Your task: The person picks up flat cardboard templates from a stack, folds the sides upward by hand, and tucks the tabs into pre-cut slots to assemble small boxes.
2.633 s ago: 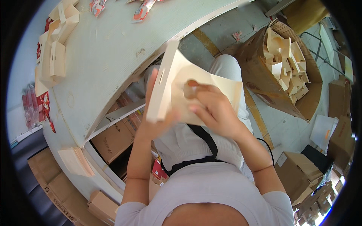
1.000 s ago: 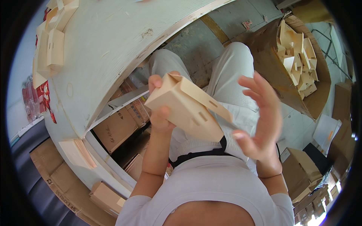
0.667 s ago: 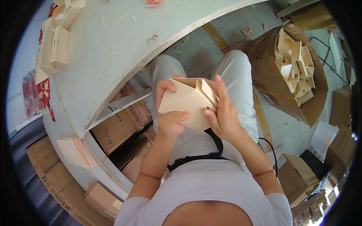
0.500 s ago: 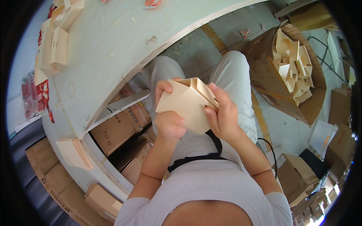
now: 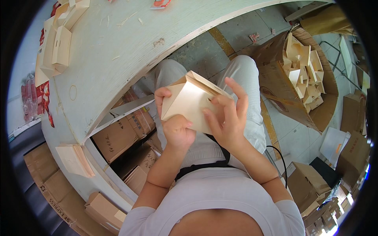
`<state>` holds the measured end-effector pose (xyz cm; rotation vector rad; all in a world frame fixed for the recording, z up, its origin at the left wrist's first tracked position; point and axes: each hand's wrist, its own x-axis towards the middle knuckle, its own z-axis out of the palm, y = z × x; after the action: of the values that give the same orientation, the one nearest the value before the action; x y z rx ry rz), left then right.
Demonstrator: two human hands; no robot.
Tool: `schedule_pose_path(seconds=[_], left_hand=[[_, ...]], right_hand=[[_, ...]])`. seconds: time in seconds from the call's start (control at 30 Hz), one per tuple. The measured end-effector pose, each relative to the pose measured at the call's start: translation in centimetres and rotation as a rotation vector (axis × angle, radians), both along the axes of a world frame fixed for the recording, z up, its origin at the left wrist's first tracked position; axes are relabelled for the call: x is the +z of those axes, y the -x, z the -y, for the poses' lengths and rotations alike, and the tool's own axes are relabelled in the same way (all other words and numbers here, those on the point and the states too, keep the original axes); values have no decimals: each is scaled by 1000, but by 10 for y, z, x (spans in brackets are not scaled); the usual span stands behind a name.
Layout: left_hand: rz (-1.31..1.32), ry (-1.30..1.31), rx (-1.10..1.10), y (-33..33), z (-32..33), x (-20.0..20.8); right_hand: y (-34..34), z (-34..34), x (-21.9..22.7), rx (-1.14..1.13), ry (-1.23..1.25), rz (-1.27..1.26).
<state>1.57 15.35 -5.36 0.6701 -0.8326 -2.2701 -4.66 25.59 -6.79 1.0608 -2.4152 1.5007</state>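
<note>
Between the two hands, above the lap, is one cream carton (image 5: 193, 103), held tilted. From its left side, the left hand (image 5: 178, 131) grasps it, with thumb bent over the near face. On the other side, the right hand (image 5: 231, 118) has one finger raised and another bent beside a small slot; whether it also grips, I cannot tell. Left of the hands is a pale table (image 5: 118, 55). Well to their right, a cardboard box (image 5: 271, 80) contains many cream pieces (image 5: 307, 76).

Cream carton (image 5: 192, 103), folded, slotted, held aslant
</note>
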Motion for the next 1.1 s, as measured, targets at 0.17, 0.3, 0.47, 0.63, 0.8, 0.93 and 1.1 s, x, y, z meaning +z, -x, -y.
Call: schedule_pose_path(seconds=[0.17,0.3,0.47,0.63,0.8,0.93,1.1], left_hand=[[11,109,75,-2,-8,-5],[129,360,107,-4,-12,-9],[207,482,156,-5,-17,-13],[136,224,134,-4,-1,6],[80,251,71,1,5,3],[36,477,9,0,4,-8],[-149,418,-161,-3,4,-8]], right_hand=[[-1,5,-8,-47,17,-6],[1,6,-8,-51,-93,-167],[2,3,-16,-34,-126,-181],[23,-19,-21,-180,-62,4],[24,-28,-2,-111,111,-59],[8,-7,14,123,91,-96],[6,-7,7,256,170,-46]])
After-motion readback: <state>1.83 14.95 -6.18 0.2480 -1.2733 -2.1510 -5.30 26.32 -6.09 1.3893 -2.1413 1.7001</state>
